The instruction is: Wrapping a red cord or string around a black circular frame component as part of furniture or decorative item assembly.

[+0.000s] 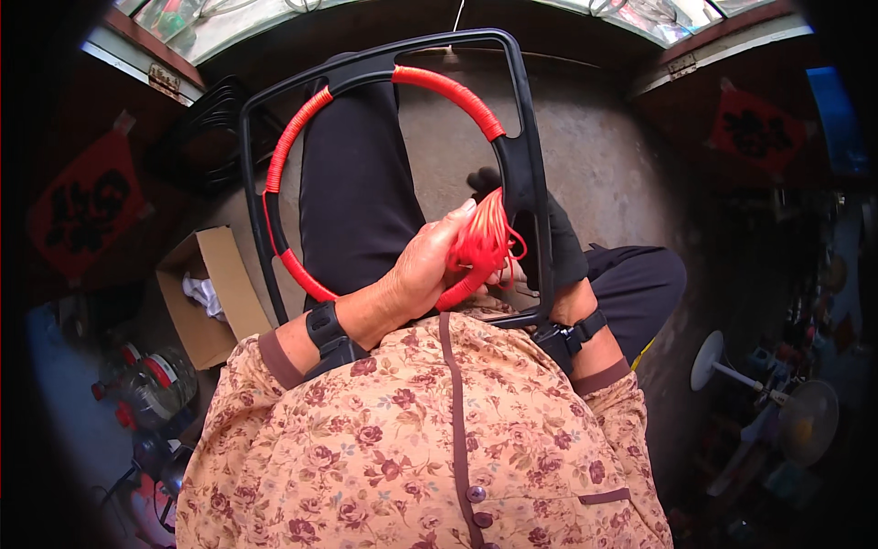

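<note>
A black square frame (512,82) with a round inner ring rests tilted over my lap. Red cord is wound tightly round several stretches of the ring, such as the upper right wrapping (453,91); black shows between them. My left hand (425,265), bare, is closed on a loose bundle of red cord (485,233) at the ring's lower right. My right hand (565,240), in a black glove, holds the frame's right side from behind. Dark fingertips show inside the ring; bare fingertips show below the bundle, and the rest of the grip is hidden.
On the floor at left stands an open cardboard box (224,302) with crumpled white material inside. Behind it are dark stacked frames (210,137). Large clear bottles (160,384) stand at lower left. A white fan (809,421) is at right. Glass panes (238,27) border the far side.
</note>
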Tool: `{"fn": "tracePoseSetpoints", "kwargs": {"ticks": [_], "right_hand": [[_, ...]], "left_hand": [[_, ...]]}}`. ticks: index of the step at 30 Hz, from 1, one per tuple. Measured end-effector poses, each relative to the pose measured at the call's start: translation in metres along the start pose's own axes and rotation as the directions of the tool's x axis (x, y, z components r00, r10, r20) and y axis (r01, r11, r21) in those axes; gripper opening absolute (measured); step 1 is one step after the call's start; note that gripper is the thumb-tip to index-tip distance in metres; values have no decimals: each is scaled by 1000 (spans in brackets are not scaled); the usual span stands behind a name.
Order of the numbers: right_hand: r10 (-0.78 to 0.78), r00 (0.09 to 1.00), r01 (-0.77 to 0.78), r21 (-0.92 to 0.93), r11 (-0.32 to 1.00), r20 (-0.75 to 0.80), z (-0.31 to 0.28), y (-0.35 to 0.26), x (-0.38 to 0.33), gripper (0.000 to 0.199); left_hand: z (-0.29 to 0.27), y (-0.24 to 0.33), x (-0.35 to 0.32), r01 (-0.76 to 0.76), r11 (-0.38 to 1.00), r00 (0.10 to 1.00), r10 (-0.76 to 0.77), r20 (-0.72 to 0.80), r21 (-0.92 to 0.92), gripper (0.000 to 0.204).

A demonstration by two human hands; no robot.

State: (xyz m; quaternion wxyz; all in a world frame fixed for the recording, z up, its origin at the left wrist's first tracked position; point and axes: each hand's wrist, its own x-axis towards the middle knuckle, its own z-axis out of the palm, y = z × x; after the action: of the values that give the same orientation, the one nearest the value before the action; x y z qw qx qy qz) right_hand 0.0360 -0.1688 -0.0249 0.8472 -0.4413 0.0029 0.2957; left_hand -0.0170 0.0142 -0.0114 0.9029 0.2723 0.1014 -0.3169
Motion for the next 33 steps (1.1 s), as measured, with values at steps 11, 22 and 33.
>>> {"fn": "tracePoseSetpoints", "kwargs": {"ticks": [11, 22, 33], "right_hand": [[-427, 821, 499, 112, 859, -380, -35, -81, -96, 26], [-371, 784, 328, -175, 928, -498, -53, -61, -122, 28], [-58, 974, -78, -569, 819, -218, -19, -20, -105, 24]], "left_hand": [[-1, 2, 2, 93, 995, 995, -94, -25, -48, 46], [3, -4, 0, 45, 977, 997, -30, -77, 210, 17], [11, 0, 0, 2, 945, 989, 46, -139, 328, 16]]}}
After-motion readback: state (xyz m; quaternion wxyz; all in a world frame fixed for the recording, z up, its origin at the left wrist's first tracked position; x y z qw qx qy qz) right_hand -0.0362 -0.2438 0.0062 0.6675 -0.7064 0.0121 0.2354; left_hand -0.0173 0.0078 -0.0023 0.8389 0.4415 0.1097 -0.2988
